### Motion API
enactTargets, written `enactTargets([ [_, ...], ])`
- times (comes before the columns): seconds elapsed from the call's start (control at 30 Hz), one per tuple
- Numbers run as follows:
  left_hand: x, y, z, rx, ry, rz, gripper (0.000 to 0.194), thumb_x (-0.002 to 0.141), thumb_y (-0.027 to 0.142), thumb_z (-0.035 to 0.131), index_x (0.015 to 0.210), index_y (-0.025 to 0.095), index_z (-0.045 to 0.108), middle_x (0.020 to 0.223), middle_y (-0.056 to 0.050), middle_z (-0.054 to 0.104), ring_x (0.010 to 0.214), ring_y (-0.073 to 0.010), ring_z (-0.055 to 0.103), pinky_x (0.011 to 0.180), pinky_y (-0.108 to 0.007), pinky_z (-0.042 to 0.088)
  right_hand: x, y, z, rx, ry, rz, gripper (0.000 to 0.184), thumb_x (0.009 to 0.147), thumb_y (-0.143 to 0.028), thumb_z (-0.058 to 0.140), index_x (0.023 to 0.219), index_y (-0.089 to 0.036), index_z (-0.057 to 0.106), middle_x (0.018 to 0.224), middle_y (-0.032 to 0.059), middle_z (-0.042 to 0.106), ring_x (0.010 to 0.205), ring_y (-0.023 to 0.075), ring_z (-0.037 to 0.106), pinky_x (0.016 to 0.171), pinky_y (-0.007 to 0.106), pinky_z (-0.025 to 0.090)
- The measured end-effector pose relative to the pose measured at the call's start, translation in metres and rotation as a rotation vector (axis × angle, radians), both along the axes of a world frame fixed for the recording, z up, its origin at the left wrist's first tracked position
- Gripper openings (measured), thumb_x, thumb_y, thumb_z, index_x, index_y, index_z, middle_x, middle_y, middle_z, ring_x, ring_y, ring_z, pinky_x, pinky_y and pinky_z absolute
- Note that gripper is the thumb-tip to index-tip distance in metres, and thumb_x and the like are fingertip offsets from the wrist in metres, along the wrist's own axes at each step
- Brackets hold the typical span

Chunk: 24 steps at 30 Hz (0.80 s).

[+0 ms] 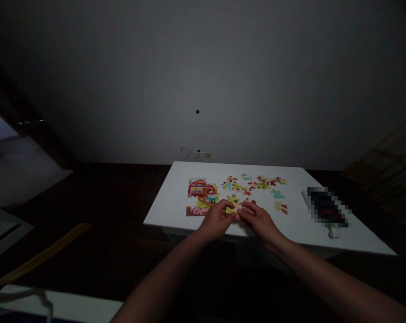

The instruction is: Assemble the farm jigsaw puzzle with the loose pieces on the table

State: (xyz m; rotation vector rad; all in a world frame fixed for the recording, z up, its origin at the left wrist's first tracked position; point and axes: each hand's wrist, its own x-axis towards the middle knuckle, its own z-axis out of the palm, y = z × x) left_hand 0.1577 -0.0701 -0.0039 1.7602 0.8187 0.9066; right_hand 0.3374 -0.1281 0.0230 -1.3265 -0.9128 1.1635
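Observation:
Close to the table's front edge, my left hand point(217, 218) and my right hand point(258, 220) meet, each closed with thumb and fingers pinched. Between them are yellow-green jigsaw puzzle pieces point(230, 209), partly covered by my fingers; whether they are joined I cannot tell. Just left of my left hand lies a partly assembled jigsaw puzzle point(199, 196) with a red barn, a figure and pink pigs. Loose puzzle pieces point(264, 183) in yellow, red and teal are scattered beyond my hands and to the right.
The white table point(165, 204) carries everything. On its right side lies a dark, pixelated item point(326, 208), with a small pale object point(333, 233) below it. A grey wall with a socket strip point(202, 155) stands behind. Another white surface point(71, 306) shows at lower left.

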Motion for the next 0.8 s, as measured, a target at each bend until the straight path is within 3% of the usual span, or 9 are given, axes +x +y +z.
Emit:
enactTargets([
  [0.1, -0.031, 0.021, -0.003, 0.002, 0.025, 0.073, 0.026, 0.094, 0.030, 0.074, 0.119, 0.023, 0.073, 0.110, -0.005, 0.078, 0.095, -0.0219, 0.074, 0.087, -0.036, 0.062, 0.002, -0.005, -0.001, -0.043, -0.052, -0.067, 0.049, 0.068, -0.056, 0.092, 0.103, -0.023, 0.080, 0.099, 0.0090, 0.082, 0.095, 0.0288, 0.072, 0.077, 0.038, 0.047],
  [0.17, -0.060, 0.040, -0.003, 0.036, 0.027, 0.180, 0.042, 0.092, 0.021, 0.073, 0.133, 0.024, 0.072, 0.126, -0.009, 0.079, 0.110, -0.0250, 0.075, 0.097, -0.040, 0.063, 0.007, -0.012, -0.009, -0.053, -0.040, -0.202, 0.044, 0.067, -0.051, 0.089, 0.099, -0.023, 0.080, 0.103, 0.0081, 0.081, 0.098, 0.0279, 0.069, 0.080, 0.039, 0.046],
  [0.27, -0.100, 0.066, -0.007, 0.144, 0.161, 0.282, 0.060, 0.094, 0.018, 0.070, 0.153, 0.024, 0.065, 0.151, -0.011, 0.073, 0.133, -0.0269, 0.070, 0.118, -0.044, 0.054, 0.016, -0.025, -0.028, -0.012, 0.048, -0.420, 0.034, 0.061, -0.042, 0.085, 0.088, -0.024, 0.076, 0.088, 0.0021, 0.073, 0.086, 0.0231, 0.063, 0.079, 0.038, 0.046],
  [0.33, -0.118, 0.078, -0.013, 0.172, 0.308, 0.351, 0.058, 0.097, 0.020, 0.068, 0.155, 0.022, 0.066, 0.148, -0.012, 0.075, 0.128, -0.0270, 0.072, 0.116, -0.043, 0.054, 0.018, -0.036, -0.042, 0.007, 0.112, -0.494, 0.028, 0.059, -0.039, 0.084, 0.080, -0.025, 0.071, 0.079, -0.0012, 0.067, 0.079, 0.0208, 0.059, 0.077, 0.037, 0.046],
  [0.5, -0.127, 0.088, -0.024, 0.193, 0.441, 0.442, 0.054, 0.097, 0.024, 0.069, 0.151, 0.017, 0.070, 0.135, -0.015, 0.079, 0.118, -0.0293, 0.073, 0.109, -0.044, 0.055, 0.013, -0.057, -0.057, 0.018, 0.246, -0.533, 0.025, 0.061, -0.031, 0.082, 0.073, -0.026, 0.062, 0.072, -0.0043, 0.059, 0.072, 0.0176, 0.055, 0.065, 0.031, 0.046],
  [0.67, -0.125, 0.088, -0.024, 0.197, 0.459, 0.472, 0.050, 0.095, 0.022, 0.071, 0.145, 0.016, 0.074, 0.132, -0.015, 0.080, 0.117, -0.0286, 0.072, 0.108, -0.041, 0.055, 0.012, -0.061, -0.051, 0.006, 0.329, -0.529, 0.031, 0.061, -0.030, 0.081, 0.065, -0.025, 0.051, 0.065, -0.0056, 0.046, 0.061, 0.0131, 0.040, 0.050, 0.025, 0.037],
  [0.8, -0.125, 0.085, -0.022, 0.199, 0.462, 0.485, 0.050, 0.095, 0.021, 0.071, 0.145, 0.016, 0.075, 0.131, -0.014, 0.080, 0.120, -0.0292, 0.070, 0.110, -0.041, 0.053, 0.011, -0.060, -0.045, -0.017, 0.467, -0.555, 0.033, 0.056, -0.026, 0.082, 0.067, -0.024, 0.050, 0.066, -0.0058, 0.047, 0.058, 0.0107, 0.039, 0.043, 0.020, 0.033],
])
